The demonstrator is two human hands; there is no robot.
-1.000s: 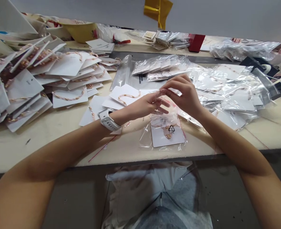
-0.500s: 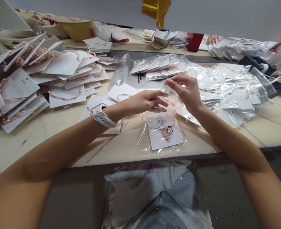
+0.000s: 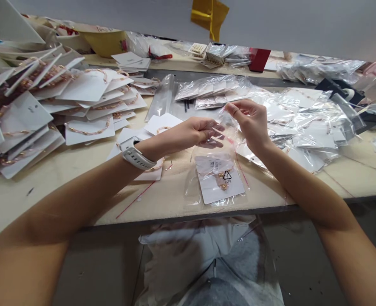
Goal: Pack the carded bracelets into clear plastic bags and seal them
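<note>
The hands barely moved. The right hand (image 3: 250, 123) pinched the bag (image 3: 230, 137) at the top. The left hand's (image 3: 188, 138) fingers (image 3: 213, 142) curled close by; you could not tell if they held anything.

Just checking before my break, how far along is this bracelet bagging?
Done: a heap of bagged bracelet cards lies to the right. In hand: the right hand pinches the top of a clear bag holding a card, with the left hand near its top edge. Left: a large pile of unbagged bracelet cards on the left.
</note>
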